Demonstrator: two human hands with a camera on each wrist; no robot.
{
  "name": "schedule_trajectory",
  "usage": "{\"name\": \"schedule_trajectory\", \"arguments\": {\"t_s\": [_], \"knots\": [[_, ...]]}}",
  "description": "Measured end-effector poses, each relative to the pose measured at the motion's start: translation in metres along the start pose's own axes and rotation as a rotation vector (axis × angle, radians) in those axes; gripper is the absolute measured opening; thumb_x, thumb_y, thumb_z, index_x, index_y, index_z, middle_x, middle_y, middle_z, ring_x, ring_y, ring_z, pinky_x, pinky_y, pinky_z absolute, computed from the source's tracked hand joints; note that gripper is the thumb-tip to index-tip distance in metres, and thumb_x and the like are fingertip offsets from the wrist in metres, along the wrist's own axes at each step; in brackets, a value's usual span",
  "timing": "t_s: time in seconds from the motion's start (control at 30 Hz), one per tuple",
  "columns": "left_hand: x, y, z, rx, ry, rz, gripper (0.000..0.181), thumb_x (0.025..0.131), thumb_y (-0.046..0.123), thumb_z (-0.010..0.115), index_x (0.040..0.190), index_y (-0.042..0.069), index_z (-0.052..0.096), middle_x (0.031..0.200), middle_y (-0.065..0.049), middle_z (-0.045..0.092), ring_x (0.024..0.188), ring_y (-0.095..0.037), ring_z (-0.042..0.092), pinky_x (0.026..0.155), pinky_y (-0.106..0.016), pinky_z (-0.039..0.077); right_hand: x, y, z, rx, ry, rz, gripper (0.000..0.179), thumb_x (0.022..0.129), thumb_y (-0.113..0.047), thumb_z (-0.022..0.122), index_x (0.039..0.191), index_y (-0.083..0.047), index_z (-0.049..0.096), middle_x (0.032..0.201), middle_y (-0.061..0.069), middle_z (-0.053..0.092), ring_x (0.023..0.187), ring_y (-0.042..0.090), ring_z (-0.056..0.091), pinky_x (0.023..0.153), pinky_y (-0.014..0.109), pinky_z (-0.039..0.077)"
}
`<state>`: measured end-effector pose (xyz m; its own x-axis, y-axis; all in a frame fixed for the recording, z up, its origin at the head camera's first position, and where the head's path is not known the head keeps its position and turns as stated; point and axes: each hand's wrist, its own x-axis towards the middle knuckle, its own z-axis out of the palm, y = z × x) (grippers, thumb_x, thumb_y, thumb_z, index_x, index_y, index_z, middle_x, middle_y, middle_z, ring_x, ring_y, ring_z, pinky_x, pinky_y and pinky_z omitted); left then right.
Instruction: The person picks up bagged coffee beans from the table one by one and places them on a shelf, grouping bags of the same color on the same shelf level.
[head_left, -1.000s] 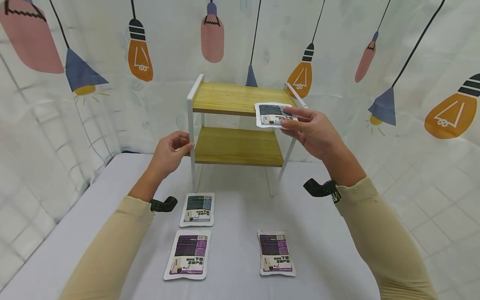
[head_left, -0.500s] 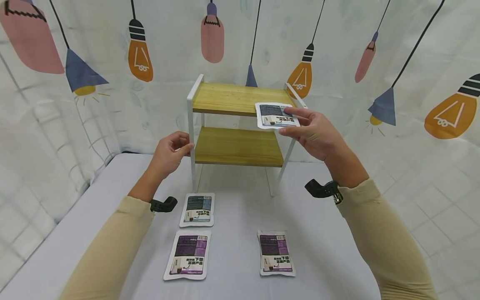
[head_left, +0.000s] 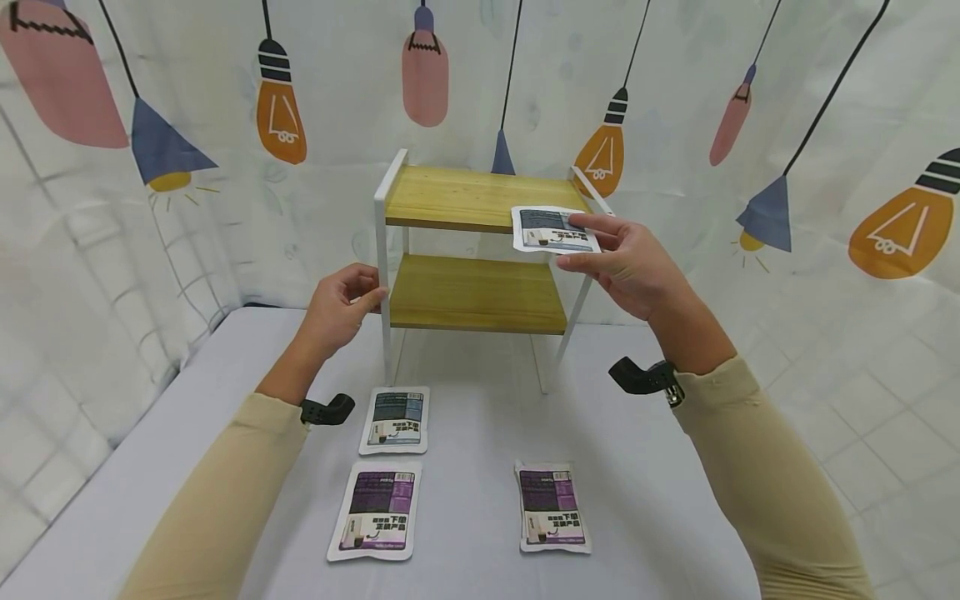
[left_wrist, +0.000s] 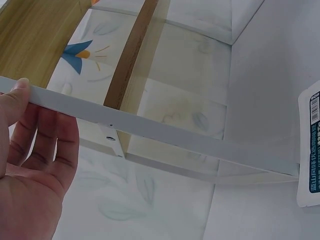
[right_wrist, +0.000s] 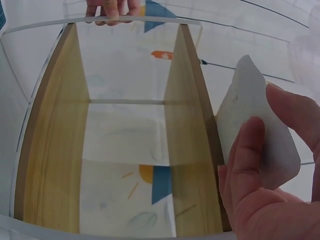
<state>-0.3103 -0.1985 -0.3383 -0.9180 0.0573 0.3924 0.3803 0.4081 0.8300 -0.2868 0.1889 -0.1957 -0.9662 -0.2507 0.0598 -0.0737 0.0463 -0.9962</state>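
Note:
My left hand [head_left: 341, 308] holds the white left front post of a two-tier shelf [head_left: 476, 292] with wooden boards. In the left wrist view the thumb lies over the post [left_wrist: 150, 131], fingers behind it. My right hand [head_left: 630, 267] pinches a flat white packet [head_left: 543, 227] with a dark blue label, at the right front edge of the top board. The right wrist view shows its plain underside [right_wrist: 245, 95] beside that board; whether it touches the board I cannot tell. Another blue-labelled packet [head_left: 396, 419] lies before the shelf's left leg.
Two purple-labelled packets lie on the white-covered table [head_left: 465, 500]: a left packet [head_left: 377, 510] and a right packet [head_left: 553, 510]. Behind the shelf hangs a pale cloth [head_left: 337, 200] printed with lamps and bulbs.
The right thumb has slid slightly down to the packet's near edge, and the packet's tilt has changed a little. The left hand and the shelf stay in place.

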Motion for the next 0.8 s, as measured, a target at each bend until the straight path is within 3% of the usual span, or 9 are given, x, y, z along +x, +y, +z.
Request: {"name": "schedule_trajectory", "arguments": {"t_s": [0.2, 0.8], "knots": [[0.0001, 0.0013, 0.0006, -0.001, 0.003, -0.015, 0.023, 0.103, 0.022, 0.063, 0.123, 0.011, 0.063, 0.109, -0.012, 0.065, 0.104, -0.021, 0.068, 0.084, -0.013, 0.055, 0.0006, -0.0017, -0.0012, 0.034, 0.001, 0.012, 0.071, 0.088, -0.005, 0.079, 0.153, -0.017, 0.05, 0.153, 0.01, 0.044, 0.132, 0.029, 0.053, 0.094, 0.018, 0.056], [-0.0003, 0.0023, -0.0009, -0.022, -0.014, 0.02, 0.027, 0.103, 0.019, 0.063, 0.127, 0.006, 0.062, 0.113, -0.017, 0.065, 0.103, -0.018, 0.066, 0.081, -0.011, 0.055, 0.0056, 0.0019, -0.0027, 0.08, 0.034, -0.008, 0.067, 0.087, -0.008, 0.081, 0.148, -0.014, 0.056, 0.152, 0.01, 0.046, 0.127, 0.028, 0.057, 0.091, 0.02, 0.058]]}}
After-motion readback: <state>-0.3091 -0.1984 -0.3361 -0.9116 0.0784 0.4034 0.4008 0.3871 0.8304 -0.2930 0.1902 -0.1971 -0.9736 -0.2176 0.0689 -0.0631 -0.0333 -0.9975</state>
